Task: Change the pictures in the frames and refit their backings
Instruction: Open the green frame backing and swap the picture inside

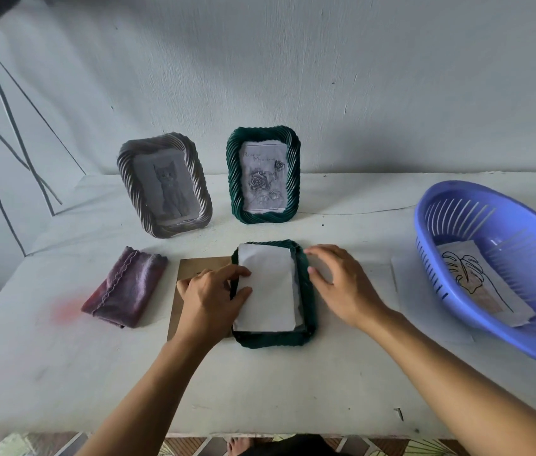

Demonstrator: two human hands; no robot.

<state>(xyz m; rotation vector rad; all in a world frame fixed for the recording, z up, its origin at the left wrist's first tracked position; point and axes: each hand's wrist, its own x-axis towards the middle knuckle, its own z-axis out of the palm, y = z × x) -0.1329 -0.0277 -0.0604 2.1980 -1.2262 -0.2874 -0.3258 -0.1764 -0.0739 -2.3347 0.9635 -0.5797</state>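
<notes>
a folded purple cloth (125, 286) lies near left, beside a brown backing board (194, 268). the left hand (209, 297) pinches the left edge of a white sheet (269, 291) lying in the face-down dark green frame (273, 340), near centre. the right hand (339, 284), fingers loosely spread, rests on the frame's right rim.

Bare table (260, 390) in front; basket (477, 311) crowding right side

paper (268, 291) in frame (276, 339) (cloth (126, 286) left)

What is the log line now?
paper in face-down green frame | left hand pinches paper | right hand touches frame | backing board off
</notes>
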